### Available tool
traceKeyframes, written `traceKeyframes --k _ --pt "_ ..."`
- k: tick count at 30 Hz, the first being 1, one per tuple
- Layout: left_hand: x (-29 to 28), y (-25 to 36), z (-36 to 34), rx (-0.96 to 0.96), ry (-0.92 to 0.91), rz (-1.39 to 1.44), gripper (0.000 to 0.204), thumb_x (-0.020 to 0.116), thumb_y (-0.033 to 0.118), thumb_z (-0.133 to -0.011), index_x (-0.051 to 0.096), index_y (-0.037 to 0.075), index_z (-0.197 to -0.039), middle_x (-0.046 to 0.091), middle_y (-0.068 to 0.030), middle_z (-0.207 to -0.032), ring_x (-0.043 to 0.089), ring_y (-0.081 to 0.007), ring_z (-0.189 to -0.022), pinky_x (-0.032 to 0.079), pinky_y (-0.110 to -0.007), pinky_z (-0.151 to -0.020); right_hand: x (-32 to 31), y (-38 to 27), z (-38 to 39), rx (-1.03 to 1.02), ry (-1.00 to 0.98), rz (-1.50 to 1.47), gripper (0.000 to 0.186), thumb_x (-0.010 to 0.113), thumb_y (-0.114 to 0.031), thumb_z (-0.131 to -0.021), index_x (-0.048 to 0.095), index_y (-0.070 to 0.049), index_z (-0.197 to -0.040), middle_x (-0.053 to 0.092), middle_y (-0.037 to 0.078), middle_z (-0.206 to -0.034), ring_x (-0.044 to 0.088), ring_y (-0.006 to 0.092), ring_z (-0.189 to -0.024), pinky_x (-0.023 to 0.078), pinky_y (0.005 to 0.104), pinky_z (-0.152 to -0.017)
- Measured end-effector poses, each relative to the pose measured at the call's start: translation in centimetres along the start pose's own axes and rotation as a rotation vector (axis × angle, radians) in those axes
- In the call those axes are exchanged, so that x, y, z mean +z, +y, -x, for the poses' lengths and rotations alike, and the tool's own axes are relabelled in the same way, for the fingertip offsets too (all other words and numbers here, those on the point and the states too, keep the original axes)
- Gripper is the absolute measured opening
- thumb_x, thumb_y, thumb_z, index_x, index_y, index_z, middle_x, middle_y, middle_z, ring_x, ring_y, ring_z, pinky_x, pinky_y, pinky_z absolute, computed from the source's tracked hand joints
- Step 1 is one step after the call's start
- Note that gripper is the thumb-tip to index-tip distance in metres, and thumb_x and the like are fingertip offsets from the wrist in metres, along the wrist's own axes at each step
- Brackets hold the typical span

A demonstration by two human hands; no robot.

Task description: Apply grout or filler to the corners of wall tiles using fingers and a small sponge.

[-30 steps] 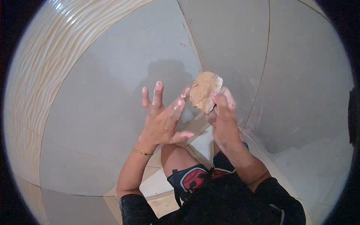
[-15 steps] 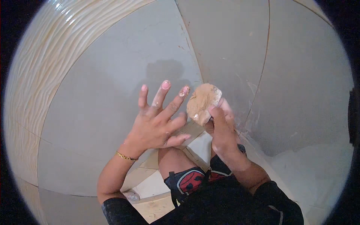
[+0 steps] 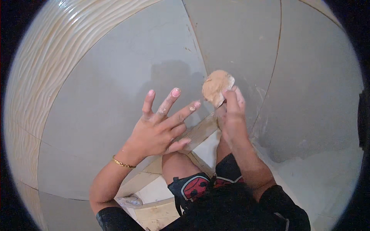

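Observation:
My right hand (image 3: 234, 107) grips a small rounded piece by its edge, thumb on top. A lump of tan, putty-like paste (image 3: 217, 85) covers its face, and a whitish rim shows at the right side; the piece underneath is mostly hidden. To the left, my left hand (image 3: 158, 127) is held up with its fingers spread and nothing in them. Smears of pale paste cling to its fingertips and index finger. The two hands are apart, both over a large grey panel (image 3: 115, 88) with seams.
A cream, wavy-textured surface (image 3: 36, 88) curves along the left. Brownish seams divide the grey panels. Below my hands, tan beam-like strips (image 3: 198, 131) and white patches lie near my legs. A crumpled clear plastic item (image 3: 130, 200) sits at lower left. Whitish smears mark the right panel.
My right hand has moved up and slightly right with the paste-covered piece, away from my left fingers. My left hand has shifted only a little, its fingers still spread.

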State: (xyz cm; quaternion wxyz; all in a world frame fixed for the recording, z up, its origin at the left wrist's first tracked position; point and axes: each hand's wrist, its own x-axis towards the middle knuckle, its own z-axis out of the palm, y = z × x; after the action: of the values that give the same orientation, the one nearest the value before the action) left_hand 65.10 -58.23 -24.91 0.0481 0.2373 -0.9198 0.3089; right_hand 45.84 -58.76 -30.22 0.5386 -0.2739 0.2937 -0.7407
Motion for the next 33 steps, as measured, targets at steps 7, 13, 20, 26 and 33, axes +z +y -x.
traceKeyframes --k 7,13,20,26,33 --pt "-0.8 -0.2 0.3 0.066 0.050 0.255 0.044 0.061 0.055 -0.076 0.055 0.015 -0.060 0.045 0.0086 -0.141 0.010 -0.0466 -0.139 -0.002 -0.060 -0.110 -3.2 1.7 -3.9 0.129 -0.469 -0.076 0.021 0.051 -0.021 -0.092 0.050 -0.007 -0.107 0.054 -0.002 -0.085 0.043 0.0005 -0.059 0.036 0.0170 -0.050" --pt "-0.8 0.2 0.6 0.012 0.127 0.428 0.047 0.064 0.053 -0.073 0.053 0.012 -0.052 0.049 0.0086 -0.137 0.016 -0.0471 -0.138 0.002 -0.057 -0.110 -2.2 2.3 -1.9 0.117 -0.447 -0.045 0.023 0.051 -0.025 -0.092 0.048 -0.008 -0.107 0.050 -0.005 -0.075 0.030 -0.0013 -0.046 0.023 0.0150 -0.040" --pt "-0.8 -0.6 1.2 -0.077 0.400 0.541 0.033 0.067 0.036 -0.074 0.052 0.010 -0.061 0.059 -0.0086 -0.127 0.023 -0.0503 -0.133 0.011 -0.057 -0.108 -2.7 1.5 -1.3 0.027 -0.395 -0.002 0.023 0.051 -0.024 -0.092 0.047 -0.008 -0.107 0.050 -0.005 -0.078 0.036 -0.0016 -0.054 0.027 0.0159 -0.044" --pt "0.5 -0.6 -0.8 -0.106 0.528 0.685 0.022 0.065 0.023 -0.069 0.049 0.008 -0.069 0.062 -0.0125 -0.121 0.028 -0.0497 -0.131 0.017 -0.055 -0.105 -3.4 0.6 -0.3 0.077 -0.545 0.048 0.017 0.050 -0.013 -0.092 0.046 -0.004 -0.106 0.058 0.001 -0.087 0.051 0.0017 -0.068 0.039 0.0166 -0.052" --pt "1.7 -0.4 -1.3 -0.057 0.496 0.643 0.017 0.064 0.018 -0.067 0.050 0.009 -0.068 0.065 -0.0109 -0.117 0.028 -0.0481 -0.130 0.018 -0.052 -0.104 -3.0 -0.1 0.4 0.003 -0.433 0.128 0.014 0.049 -0.007 -0.091 0.045 -0.004 -0.105 0.059 0.002 -0.088 0.055 0.0048 -0.073 0.045 0.0205 -0.060"
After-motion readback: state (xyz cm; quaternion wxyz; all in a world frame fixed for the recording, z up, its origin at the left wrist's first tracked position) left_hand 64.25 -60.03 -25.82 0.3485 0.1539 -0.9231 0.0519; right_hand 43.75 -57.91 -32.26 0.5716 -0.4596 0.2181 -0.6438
